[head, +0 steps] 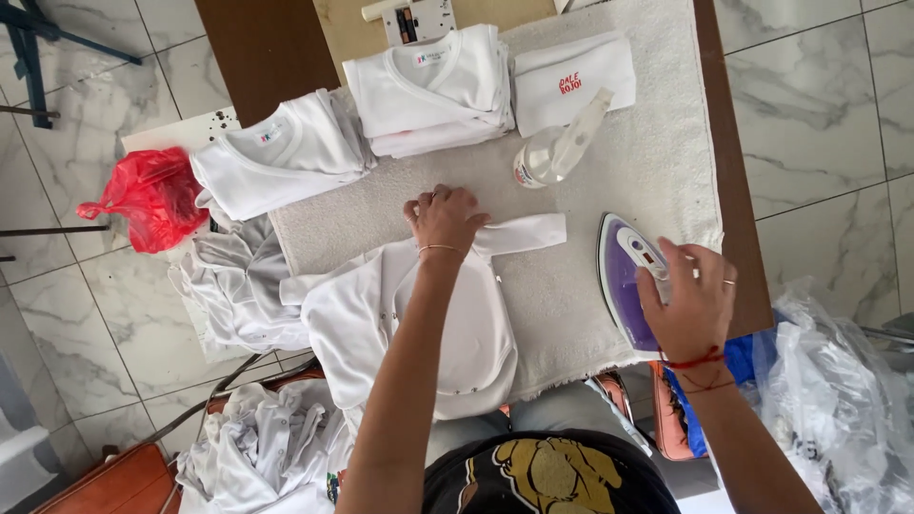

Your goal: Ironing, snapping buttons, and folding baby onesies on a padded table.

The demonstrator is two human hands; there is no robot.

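Purple iron (628,281) tip points away; right hand (690,305) grips it.

Soft white cloth garment (457,324); rough terry towel (657,162); glossy purple plastic iron (628,281); polished marble floor (828,105).

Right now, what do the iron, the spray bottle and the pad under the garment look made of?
Iron: glossy purple-and-white plastic shell, likely. Spray bottle: clear see-through plastic. Pad: off-white towelling, looped nubbly surface. Garment: soft white knit, probably cotton.
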